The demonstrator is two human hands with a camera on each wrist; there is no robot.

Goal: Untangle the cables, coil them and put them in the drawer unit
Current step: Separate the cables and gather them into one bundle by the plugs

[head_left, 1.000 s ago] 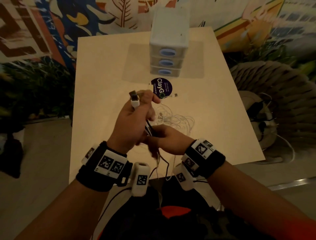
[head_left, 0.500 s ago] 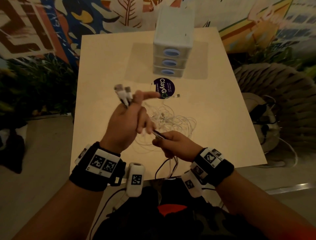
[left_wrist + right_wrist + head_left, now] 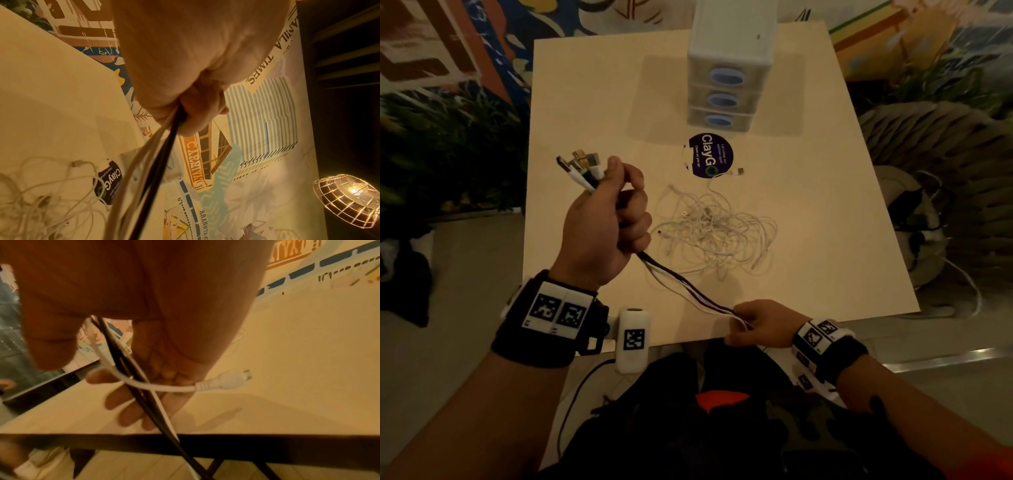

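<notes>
My left hand (image 3: 616,219) is raised over the table's left side, fist closed round a bundle of black and white cables (image 3: 681,287); their plugs (image 3: 582,166) stick out above the thumb. The bundle runs taut down to my right hand (image 3: 751,323) at the near table edge, which pinches the strands. In the right wrist view the cables (image 3: 144,386) cross the fingers (image 3: 115,400) and a white plug (image 3: 232,379) pokes out sideways. In the left wrist view the bundle (image 3: 156,155) leaves the fist (image 3: 185,104). A tangle of white cables (image 3: 715,229) lies mid-table. The white drawer unit (image 3: 729,65) stands at the far edge, drawers shut.
A round purple ClayGo sticker (image 3: 710,156) lies on the beige table (image 3: 592,102) between the drawer unit and the tangle, with a white plug (image 3: 736,171) beside it. A wicker chair (image 3: 945,192) stands right of the table. A lit wire lamp (image 3: 349,199) shows in the left wrist view.
My hands have drawn apart: the left rose up and left with the plug ends, the right slid back to the near table edge, stretching the bundle straight between them.
</notes>
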